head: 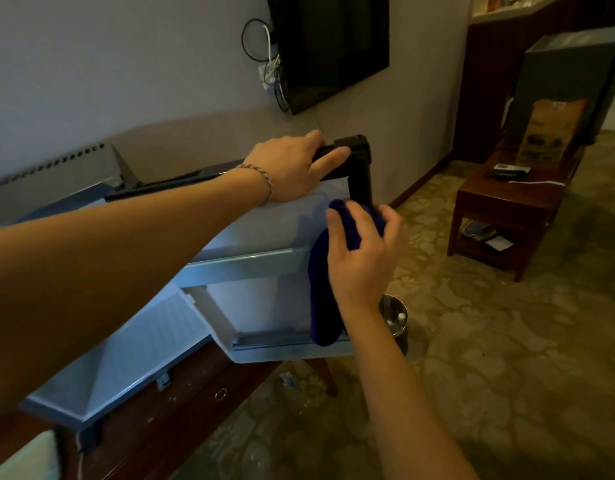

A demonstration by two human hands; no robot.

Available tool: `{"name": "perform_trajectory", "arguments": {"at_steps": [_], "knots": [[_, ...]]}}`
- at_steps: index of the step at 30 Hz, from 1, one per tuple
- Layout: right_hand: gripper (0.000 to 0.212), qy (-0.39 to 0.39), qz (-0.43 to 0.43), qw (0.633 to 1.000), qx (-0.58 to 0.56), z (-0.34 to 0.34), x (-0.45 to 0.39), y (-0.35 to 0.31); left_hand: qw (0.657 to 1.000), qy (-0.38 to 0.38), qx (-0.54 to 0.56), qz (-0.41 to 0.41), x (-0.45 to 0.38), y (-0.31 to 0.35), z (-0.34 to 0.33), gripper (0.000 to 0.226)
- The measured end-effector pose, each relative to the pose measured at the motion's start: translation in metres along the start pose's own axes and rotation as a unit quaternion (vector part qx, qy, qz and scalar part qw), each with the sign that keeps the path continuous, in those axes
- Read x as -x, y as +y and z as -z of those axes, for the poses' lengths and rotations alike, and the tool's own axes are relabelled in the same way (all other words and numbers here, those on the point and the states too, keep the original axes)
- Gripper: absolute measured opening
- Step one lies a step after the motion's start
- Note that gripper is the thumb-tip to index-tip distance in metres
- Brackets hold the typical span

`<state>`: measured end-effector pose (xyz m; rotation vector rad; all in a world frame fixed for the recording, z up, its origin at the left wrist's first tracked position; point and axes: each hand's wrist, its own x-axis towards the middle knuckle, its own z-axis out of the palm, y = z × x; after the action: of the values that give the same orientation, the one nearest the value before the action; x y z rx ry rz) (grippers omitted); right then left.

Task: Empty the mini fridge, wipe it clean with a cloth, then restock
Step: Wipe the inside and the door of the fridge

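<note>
Blue cloth [328,271] is bunched in your right hand [363,251], pressed to the open fridge door's [264,237] edge, while your left hand [295,168] grips its dark top corner. Door shelves look bare, so emptying seems done; wiping is underway and restocking remains.

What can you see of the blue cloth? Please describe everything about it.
The cloth is dark blue and looks thick and soft, like a towel. The right hand grips its bunched top; the rest hangs down long and limp. It lies against the pale inner side of the open fridge door, beside the door's black edge, and its lower end reaches the door's bottom shelf rail.
</note>
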<state>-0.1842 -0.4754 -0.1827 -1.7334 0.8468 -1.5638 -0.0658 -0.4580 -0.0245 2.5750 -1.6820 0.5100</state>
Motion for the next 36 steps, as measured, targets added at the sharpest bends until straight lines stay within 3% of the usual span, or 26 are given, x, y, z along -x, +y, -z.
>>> {"name": "perform_trajectory", "arguments": {"at_steps": [3,9,16,21,26,33,36], "knots": [[0.044,0.025,0.018,0.999,0.007,-0.005,0.008,0.005,1.0,0.008,-0.001,-0.001,0.001,-0.001,-0.002,0.053],[0.039,0.037,-0.046,0.996,-0.066,-0.009,0.026,0.027,1.0,0.012,0.003,0.003,-0.001,-0.001,-0.005,0.058],[0.04,0.056,-0.081,0.994,-0.048,-0.016,0.058,0.075,1.0,0.011,0.0,0.009,-0.004,-0.002,-0.007,0.06],[0.035,0.015,-0.187,0.98,-0.064,-0.015,0.088,0.112,1.0,0.015,-0.01,0.01,-0.005,-0.002,-0.008,0.061],[0.021,-0.043,-0.351,0.932,-0.085,-0.007,0.122,0.154,1.0,0.018,-0.009,0.01,-0.004,-0.002,-0.008,0.059],[0.028,-0.033,-0.371,0.925,-0.075,-0.005,0.119,0.14,1.0,0.022,-0.009,0.004,-0.003,-0.002,-0.008,0.06],[0.026,-0.006,-0.282,0.958,-0.055,-0.004,0.1,0.112,1.0,0.025,-0.015,0.003,-0.003,-0.002,-0.008,0.06]]}}
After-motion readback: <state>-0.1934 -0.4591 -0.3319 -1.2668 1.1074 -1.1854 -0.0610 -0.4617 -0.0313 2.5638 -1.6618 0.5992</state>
